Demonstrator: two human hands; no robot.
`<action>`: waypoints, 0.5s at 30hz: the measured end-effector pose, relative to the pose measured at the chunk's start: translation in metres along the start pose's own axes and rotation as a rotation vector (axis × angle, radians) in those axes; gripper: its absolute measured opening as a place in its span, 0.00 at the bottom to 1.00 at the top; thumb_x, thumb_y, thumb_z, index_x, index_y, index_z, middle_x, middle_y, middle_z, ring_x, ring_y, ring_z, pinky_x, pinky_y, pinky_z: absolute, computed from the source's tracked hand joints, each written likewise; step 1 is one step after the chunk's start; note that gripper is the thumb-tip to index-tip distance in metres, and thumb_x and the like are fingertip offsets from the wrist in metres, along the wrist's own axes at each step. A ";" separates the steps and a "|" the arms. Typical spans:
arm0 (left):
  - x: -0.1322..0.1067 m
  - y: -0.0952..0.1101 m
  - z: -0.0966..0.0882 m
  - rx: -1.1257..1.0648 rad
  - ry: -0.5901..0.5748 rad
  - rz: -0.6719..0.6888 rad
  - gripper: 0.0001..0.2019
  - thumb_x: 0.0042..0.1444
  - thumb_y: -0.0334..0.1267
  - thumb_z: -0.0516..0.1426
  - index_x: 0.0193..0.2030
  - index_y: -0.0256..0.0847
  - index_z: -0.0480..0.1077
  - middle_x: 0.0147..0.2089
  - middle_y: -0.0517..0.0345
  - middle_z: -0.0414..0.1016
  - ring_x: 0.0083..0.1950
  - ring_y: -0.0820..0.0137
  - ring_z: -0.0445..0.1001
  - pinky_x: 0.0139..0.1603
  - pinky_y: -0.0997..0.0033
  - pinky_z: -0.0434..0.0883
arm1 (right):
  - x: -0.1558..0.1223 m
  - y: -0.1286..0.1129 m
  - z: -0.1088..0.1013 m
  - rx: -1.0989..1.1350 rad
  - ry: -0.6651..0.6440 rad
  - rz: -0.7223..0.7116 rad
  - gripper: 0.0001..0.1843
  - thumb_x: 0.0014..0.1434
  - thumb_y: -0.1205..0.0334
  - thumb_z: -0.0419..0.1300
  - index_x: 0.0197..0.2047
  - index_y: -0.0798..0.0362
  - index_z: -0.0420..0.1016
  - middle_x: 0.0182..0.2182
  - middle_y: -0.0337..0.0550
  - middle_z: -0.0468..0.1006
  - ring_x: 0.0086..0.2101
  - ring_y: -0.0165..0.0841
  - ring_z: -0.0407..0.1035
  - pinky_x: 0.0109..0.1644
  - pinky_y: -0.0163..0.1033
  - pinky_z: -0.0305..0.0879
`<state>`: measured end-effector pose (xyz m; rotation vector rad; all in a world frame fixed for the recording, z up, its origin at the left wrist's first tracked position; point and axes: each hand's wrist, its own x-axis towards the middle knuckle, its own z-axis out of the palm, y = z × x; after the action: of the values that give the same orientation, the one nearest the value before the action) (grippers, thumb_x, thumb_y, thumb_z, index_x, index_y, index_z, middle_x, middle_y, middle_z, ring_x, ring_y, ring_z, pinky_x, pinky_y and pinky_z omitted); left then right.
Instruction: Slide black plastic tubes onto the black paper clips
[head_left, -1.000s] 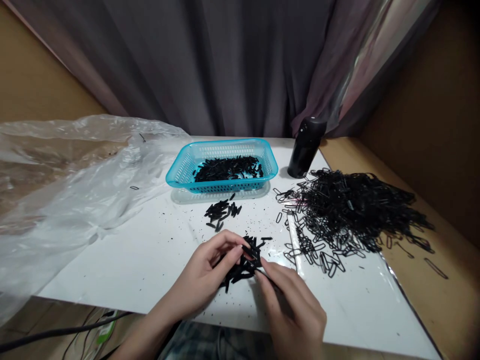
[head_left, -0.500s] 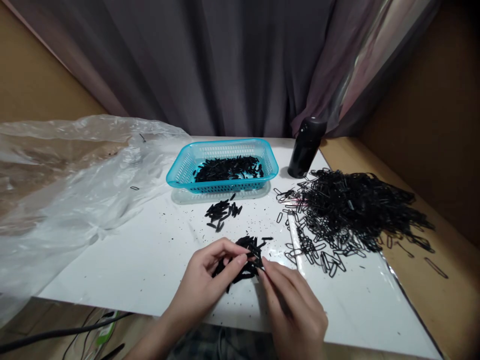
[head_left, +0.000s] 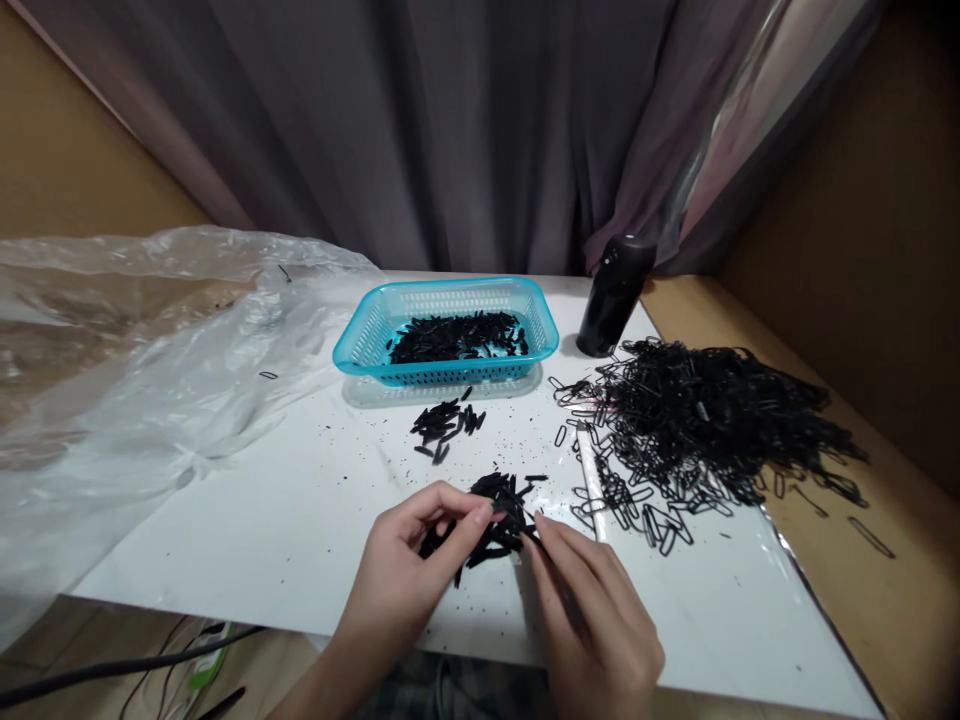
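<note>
Both hands are low over a loose heap of small black elongated pieces [head_left: 514,490] near the table's front edge. My left hand [head_left: 409,550] has thumb and forefinger pinched together at the heap's left side; what lies between the tips is too small and dark to make out. On the right side, my right hand [head_left: 600,610] pinches a slim black piece [head_left: 529,537] at its fingertips, which blends with the heap behind it. A smaller cluster of similar black pieces [head_left: 442,425] lies just beyond the heap.
Behind stands a blue plastic basket [head_left: 345,350] holding many black pieces. A big tangle of thin black loops [head_left: 705,420] spreads at right, near a black bottle [head_left: 615,295]. Clear plastic sheeting [head_left: 135,440] covers the left. Dark crumbs dot the white tabletop [head_left: 300,520].
My right hand has shifted slightly right, so the two hands' fingertips are a little farther apart. My left hand has barely moved and stays pinched.
</note>
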<state>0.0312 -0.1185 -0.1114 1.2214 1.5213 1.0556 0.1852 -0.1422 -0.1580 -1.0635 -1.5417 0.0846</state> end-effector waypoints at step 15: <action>0.002 0.003 0.001 -0.198 0.057 -0.071 0.10 0.46 0.43 0.68 0.27 0.41 0.75 0.30 0.56 0.83 0.37 0.63 0.84 0.39 0.72 0.78 | 0.001 -0.003 0.002 -0.109 0.036 0.071 0.08 0.62 0.72 0.64 0.45 0.56 0.80 0.37 0.46 0.85 0.36 0.36 0.80 0.42 0.41 0.77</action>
<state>0.0325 -0.1163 -0.1084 1.0018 1.4542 1.1718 0.1818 -0.1420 -0.1566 -1.1999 -1.4899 0.0297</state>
